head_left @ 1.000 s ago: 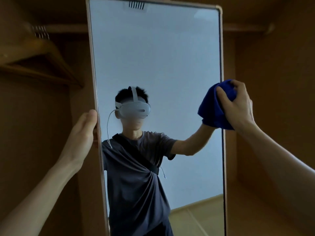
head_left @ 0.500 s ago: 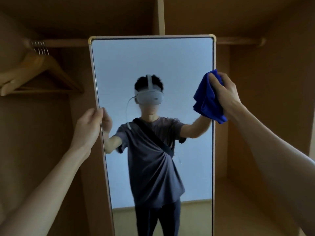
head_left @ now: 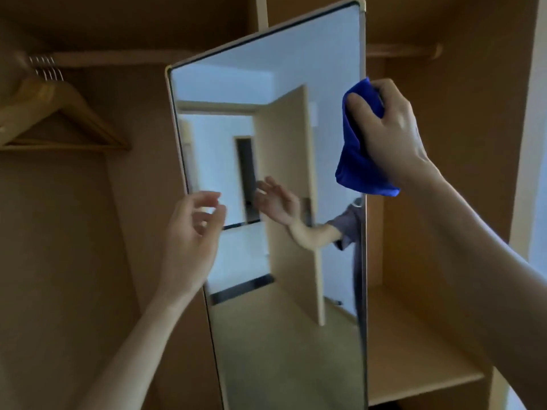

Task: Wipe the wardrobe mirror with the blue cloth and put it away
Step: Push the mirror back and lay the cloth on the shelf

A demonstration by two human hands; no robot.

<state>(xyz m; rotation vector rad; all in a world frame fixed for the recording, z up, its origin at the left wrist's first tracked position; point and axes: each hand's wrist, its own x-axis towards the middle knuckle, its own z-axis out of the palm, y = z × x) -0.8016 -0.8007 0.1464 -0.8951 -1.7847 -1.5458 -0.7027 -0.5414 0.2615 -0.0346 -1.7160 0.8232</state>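
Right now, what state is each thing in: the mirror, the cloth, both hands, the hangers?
Mirror: swung at an angle, neither hand holding it.
Blue cloth: bunched, gripped at the mirror's right edge.
Right hand: grips the cloth.
Left hand: loosely curled, holding nothing.
Wooden hangers: hanging on the rail.

The cloth (head_left: pixel 358 161) was a deep, plain royal blue with no pattern. The mirror (head_left: pixel 284 335) had a thin pale cream frame with a narrow black line just inside it, and its glass showed pale bluish-white walls, a light beige door and a sandy tan floor. The wardrobe (head_left: pixel 461 202) interior was a plain warm brown. The hangers (head_left: pixel 59 113) were honey-coloured wood with silver metal hooks. A shelf (head_left: pixel 414 359) was lighter tan.
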